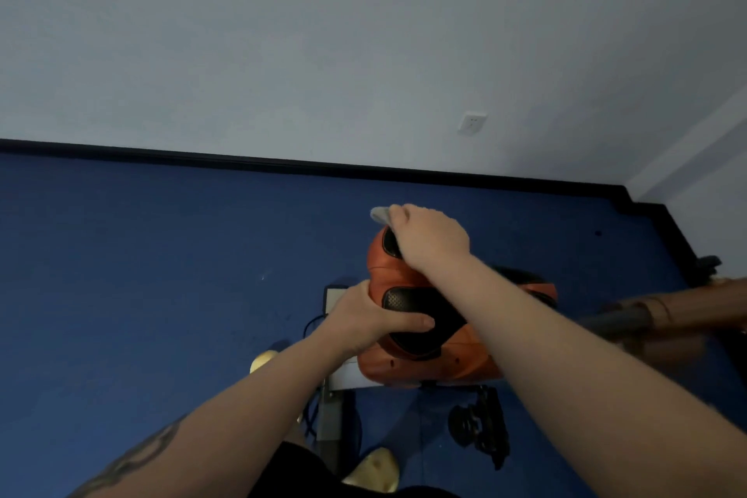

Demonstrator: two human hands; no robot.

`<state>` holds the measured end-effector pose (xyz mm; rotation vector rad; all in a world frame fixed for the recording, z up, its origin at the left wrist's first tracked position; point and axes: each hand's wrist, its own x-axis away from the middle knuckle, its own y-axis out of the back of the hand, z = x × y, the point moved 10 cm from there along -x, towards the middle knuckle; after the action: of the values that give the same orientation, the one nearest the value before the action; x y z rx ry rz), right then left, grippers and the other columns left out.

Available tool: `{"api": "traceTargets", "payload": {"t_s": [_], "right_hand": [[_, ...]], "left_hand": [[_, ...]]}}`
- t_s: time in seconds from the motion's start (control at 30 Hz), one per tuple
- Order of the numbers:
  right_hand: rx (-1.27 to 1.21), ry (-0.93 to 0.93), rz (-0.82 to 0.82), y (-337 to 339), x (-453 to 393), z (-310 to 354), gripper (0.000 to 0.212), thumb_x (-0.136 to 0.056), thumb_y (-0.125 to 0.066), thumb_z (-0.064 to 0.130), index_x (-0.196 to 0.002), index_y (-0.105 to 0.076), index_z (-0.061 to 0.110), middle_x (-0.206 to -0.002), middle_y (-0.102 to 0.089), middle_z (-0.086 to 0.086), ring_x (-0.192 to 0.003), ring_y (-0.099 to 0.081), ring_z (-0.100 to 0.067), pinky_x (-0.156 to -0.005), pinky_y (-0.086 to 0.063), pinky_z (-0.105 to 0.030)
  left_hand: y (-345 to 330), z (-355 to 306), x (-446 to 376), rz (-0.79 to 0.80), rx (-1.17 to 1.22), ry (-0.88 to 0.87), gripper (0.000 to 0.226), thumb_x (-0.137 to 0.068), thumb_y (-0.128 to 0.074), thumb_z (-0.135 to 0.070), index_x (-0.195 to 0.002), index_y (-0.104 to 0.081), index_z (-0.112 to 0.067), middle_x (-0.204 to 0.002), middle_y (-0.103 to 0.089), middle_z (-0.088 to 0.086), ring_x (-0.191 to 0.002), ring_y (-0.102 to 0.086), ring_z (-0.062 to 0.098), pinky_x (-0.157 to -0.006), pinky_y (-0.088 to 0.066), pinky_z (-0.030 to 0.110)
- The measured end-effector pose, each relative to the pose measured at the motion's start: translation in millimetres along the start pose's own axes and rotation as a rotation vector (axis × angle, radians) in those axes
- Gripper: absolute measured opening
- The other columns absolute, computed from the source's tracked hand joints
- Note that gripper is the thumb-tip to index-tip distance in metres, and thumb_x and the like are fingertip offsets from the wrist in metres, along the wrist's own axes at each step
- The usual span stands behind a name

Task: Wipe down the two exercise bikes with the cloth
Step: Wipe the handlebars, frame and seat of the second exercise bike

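Note:
An exercise bike stands below me; its orange and black saddle (pixel 408 287) fills the middle of the view. My right hand (pixel 430 239) grips a grey cloth (pixel 380 214) and presses it on the far tip of the saddle. My left hand (pixel 374 317) holds the saddle's left side, thumb lying across the black pad. A black pedal (pixel 481 422) shows below the saddle on the right. The bike's grey frame (pixel 331 408) runs down under the saddle.
Blue floor (pixel 161 255) spreads all around, ending at a black skirting board (pixel 283 164) and a pale wall with a socket (pixel 472 122). A blurred bar or handle (pixel 667 311) reaches in from the right edge. My feet in yellow slippers (pixel 376 465) stand by the frame.

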<state>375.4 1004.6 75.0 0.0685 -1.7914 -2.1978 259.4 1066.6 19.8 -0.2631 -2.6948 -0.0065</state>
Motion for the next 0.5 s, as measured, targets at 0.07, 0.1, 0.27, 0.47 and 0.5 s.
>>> {"api": "traceTargets", "payload": {"t_s": [0.07,0.1,0.27,0.47,0.5], "right_hand": [[0.053,0.122,-0.186,8,18,25,0.042,-0.097,-0.025,0.045,-0.112,-0.059,0.027,-0.117,-0.057,-0.006,-0.108,-0.053,-0.030,-0.086,-0.041,-0.045],[0.054,0.234,-0.187,8,23,36,0.043,-0.094,-0.027,0.050,-0.109,-0.061,0.030,-0.113,-0.057,-0.005,-0.107,-0.052,-0.028,-0.085,-0.040,-0.044],[-0.342,0.130,0.284,-5,-14,4,0.045,-0.091,-0.037,0.063,-0.111,-0.066,0.036,-0.122,-0.061,0.009,-0.115,-0.053,-0.017,-0.098,-0.041,-0.040],[0.023,0.558,0.128,-4,15,55,0.050,-0.076,-0.026,0.073,-0.095,-0.063,0.047,-0.098,-0.052,0.017,-0.097,-0.048,-0.014,-0.078,-0.037,-0.036],[-0.028,0.544,0.175,-2,10,51,0.046,-0.080,-0.029,0.072,-0.098,-0.063,0.047,-0.098,-0.054,0.021,-0.098,-0.049,-0.012,-0.079,-0.039,-0.036]], "left_hand": [[1,-5,0,-0.015,-0.042,-0.031,0.046,-0.057,-0.091,-0.030,-0.098,-0.071,-0.024,-0.094,-0.076,-0.005,-0.091,-0.071,0.011,-0.080,-0.056,0.030],[1,-6,0,-0.019,-0.058,-0.037,0.051,-0.053,-0.090,-0.036,-0.099,-0.070,-0.025,-0.095,-0.075,-0.005,-0.093,-0.070,0.011,-0.082,-0.056,0.030],[-1,0,1,0.015,0.005,0.019,0.053,-0.060,-0.092,-0.025,-0.108,-0.070,-0.021,-0.100,-0.075,-0.002,-0.093,-0.071,0.014,-0.082,-0.058,0.030],[-1,-5,3,-0.003,-0.043,-0.002,0.034,-0.066,-0.089,-0.027,-0.095,-0.071,-0.033,-0.092,-0.075,-0.010,-0.088,-0.070,0.006,-0.070,-0.051,0.019],[-1,-5,2,0.007,-0.041,0.009,0.035,-0.066,-0.089,-0.027,-0.096,-0.071,-0.032,-0.092,-0.075,-0.010,-0.087,-0.070,0.006,-0.069,-0.051,0.018]]}}
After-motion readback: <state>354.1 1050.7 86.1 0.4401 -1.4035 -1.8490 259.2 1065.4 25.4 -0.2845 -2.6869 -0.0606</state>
